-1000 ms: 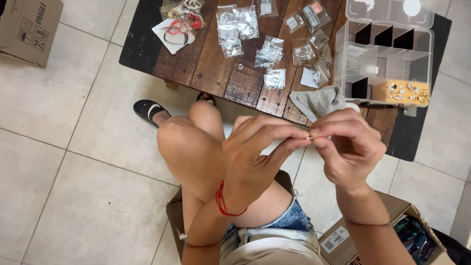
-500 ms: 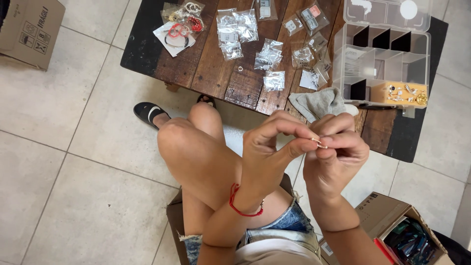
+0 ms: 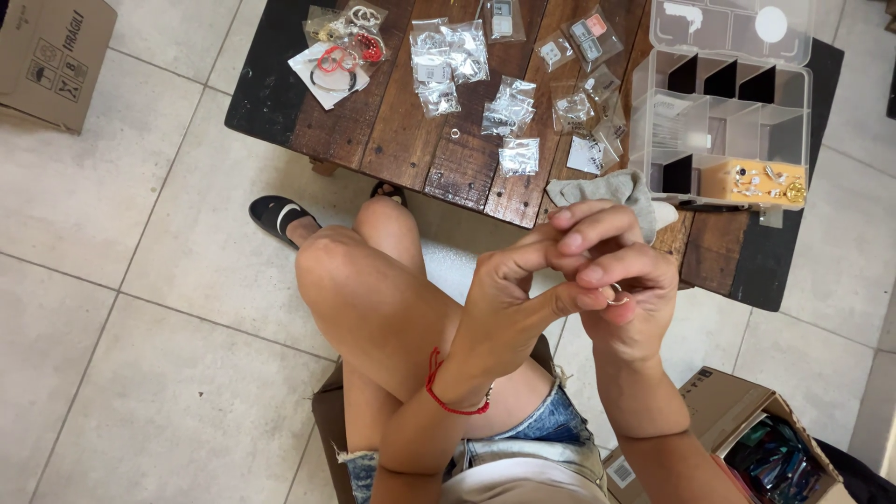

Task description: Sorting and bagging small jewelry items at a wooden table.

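Both hands pinching a tiny silver ring (image 3: 617, 296) near the dark wooden table (image 3: 392, 140).
Left hand (image 3: 509, 299) & right hand (image 3: 623, 289) fingertips clamped on it; prob light, stiff, slippery, so grip the rim.

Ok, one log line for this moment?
left hand: pinching ring | right hand: holding ring | behind: organizer, table

Left hand (image 3: 509, 299) and right hand (image 3: 621, 299), fingers pinched together.
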